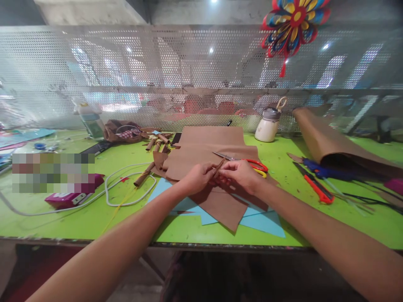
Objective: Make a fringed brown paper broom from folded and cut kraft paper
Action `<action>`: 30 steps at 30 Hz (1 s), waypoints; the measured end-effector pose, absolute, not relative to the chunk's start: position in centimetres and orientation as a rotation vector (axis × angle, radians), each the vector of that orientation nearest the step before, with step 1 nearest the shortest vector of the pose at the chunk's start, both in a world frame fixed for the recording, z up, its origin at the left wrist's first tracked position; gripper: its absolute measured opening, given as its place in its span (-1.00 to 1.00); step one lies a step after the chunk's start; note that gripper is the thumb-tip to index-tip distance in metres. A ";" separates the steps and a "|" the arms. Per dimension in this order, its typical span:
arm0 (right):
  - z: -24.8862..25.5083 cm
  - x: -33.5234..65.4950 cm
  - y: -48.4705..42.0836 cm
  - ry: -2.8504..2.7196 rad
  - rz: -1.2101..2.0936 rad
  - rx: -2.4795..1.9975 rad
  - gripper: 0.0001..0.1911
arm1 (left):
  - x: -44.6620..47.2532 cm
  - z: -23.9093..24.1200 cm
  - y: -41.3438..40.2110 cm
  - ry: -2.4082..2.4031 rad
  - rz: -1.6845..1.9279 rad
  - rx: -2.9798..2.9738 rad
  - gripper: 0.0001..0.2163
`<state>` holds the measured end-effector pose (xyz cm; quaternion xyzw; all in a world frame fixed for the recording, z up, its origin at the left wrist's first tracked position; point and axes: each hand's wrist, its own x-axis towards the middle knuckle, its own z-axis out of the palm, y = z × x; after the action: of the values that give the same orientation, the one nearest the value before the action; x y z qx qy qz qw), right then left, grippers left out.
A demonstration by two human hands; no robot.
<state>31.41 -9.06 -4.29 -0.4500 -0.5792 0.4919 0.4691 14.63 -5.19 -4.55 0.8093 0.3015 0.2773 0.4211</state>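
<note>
My left hand [201, 177] and my right hand [236, 173] meet over the middle of the table, fingers pinched on a thin piece of brown paper [219, 165] that looks folded or rolled. Fingers hide most of its lower part. Beneath them lie sheets of brown kraft paper [214, 136] and pieces of light blue paper [264, 222]. Scissors with red and yellow handles [256, 165] rest on the brown paper just beyond my right hand, partly covered by it. Left of the sheets is a rolled brown paper tube [144, 175] with yellow string.
On the right are a red utility knife [318, 188], a blue glue gun [317, 168] and a large curled brown sheet [336, 138]. A white jar [267, 125] stands at the back. Leftward lie a white cable [107, 191], a magenta power strip [75, 193] and more paper tubes [159, 144].
</note>
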 end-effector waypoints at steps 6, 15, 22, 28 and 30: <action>-4.7 31.3 -8.7 -1.362 1.185 -1.099 -0.77 | 14.7 -4.2 -5.6 0.734 0.650 2.016 -0.76; -4.8 31.2 -8.8 -1.236 1.314 -1.078 -0.74 | 14.8 -4.1 -5.8 0.683 0.634 1.929 -0.75; -5.0 30.9 -8.6 -1.227 1.291 -1.118 -0.72 | 14.7 -4.2 -5.7 0.745 0.672 2.059 -0.74; -5.0 31.2 -8.6 -1.319 1.186 -1.226 -0.71 | 14.7 -4.6 -5.3 0.696 0.691 1.915 -0.75; -4.8 31.3 -8.7 -1.313 1.222 -1.192 -0.70 | 14.7 -4.8 -5.3 0.650 0.695 1.778 -0.75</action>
<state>31.28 -8.74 -4.79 -0.4872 -0.5369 0.4997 0.4740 14.74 -5.32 -4.79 0.7460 0.2726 0.2917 0.5331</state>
